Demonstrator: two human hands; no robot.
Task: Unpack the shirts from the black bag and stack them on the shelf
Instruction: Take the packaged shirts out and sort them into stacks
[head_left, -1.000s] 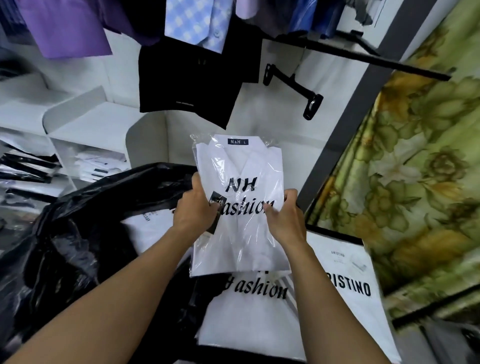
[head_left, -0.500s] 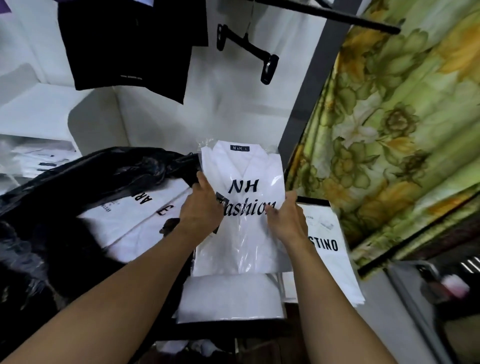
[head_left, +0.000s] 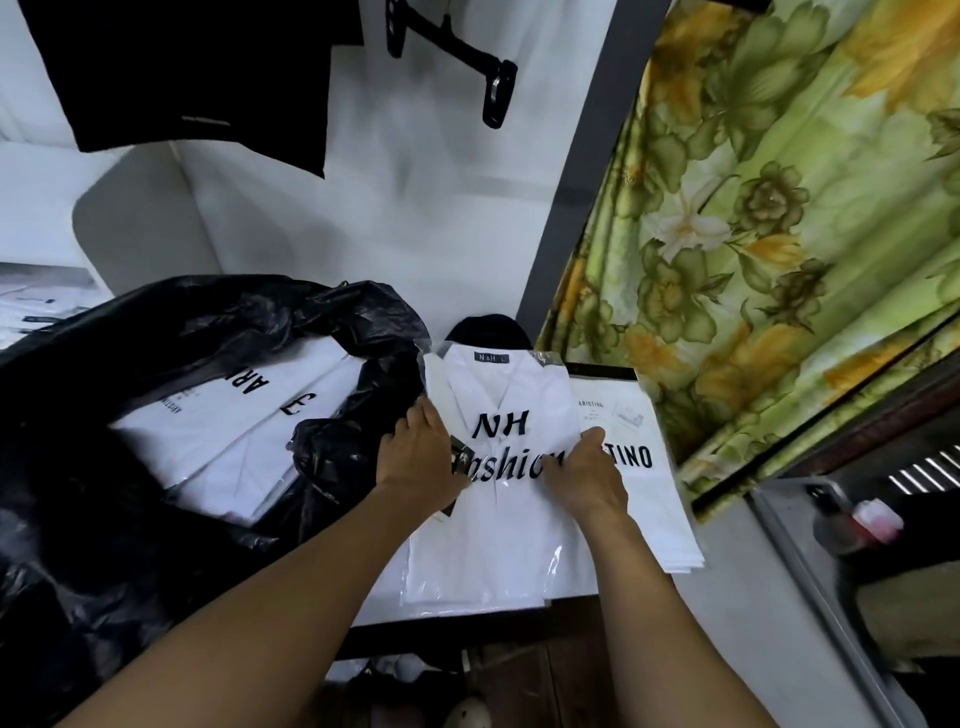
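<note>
A white shirt in a clear plastic wrap (head_left: 498, 545) lies flat on top of a small pile of other wrapped shirts on a white shelf (head_left: 384, 597), just right of the black bag (head_left: 130, 493). It says "NH Fashion", but the hands cover some letters. The left hand (head_left: 415, 457) rests on its left side and the right hand (head_left: 587, 473) on its right side. Only the backs of the hands show, so I cannot tell if the fingers tuck under the edges or just press down.

A white packet (head_left: 644, 467) sits beside it, with its word half hidden. More white packets (head_left: 223, 415) peek out of the bag, and the bag covers parts of their print. Something dark (head_left: 488, 327) pokes out behind the shirt's collar; I cannot tell what it is. A green flowery curtain (head_left: 779, 234) hangs on the right.
</note>
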